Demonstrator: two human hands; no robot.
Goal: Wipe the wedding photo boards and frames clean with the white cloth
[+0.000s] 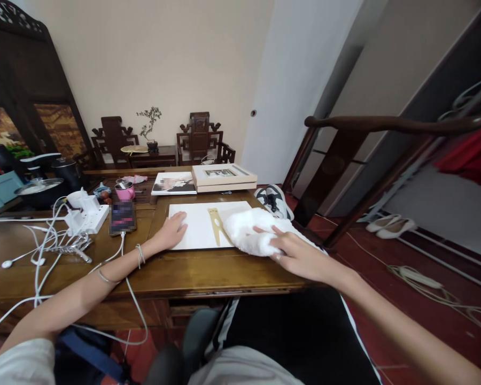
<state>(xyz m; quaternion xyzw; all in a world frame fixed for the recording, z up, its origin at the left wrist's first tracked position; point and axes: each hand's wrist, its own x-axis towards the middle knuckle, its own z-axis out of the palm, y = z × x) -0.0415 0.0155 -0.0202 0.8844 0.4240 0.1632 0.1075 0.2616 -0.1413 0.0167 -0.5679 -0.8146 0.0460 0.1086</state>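
Observation:
A flat white panel (196,216) with a yellowish figure (215,227) on it lies on the brown wooden table (208,272). My left hand (174,230) rests on the panel's left edge, its fingers stretched out and holding nothing. A fluffy white cloth (250,230) is bunched in my right hand (294,254). The cloth lies over the panel's right part and hides that side of it. Part of the cloth trails to the right past my hand. The fingertips of my right hand are partly sunk in the cloth.
Behind the panel sit a pale box (224,184) and a picture (172,184). To the left are a phone (122,218) on a cable, a white power strip (98,218) with tangled cords, a pink cup (126,191) and a lidded pan (40,187). A wooden chair (344,125) stands right.

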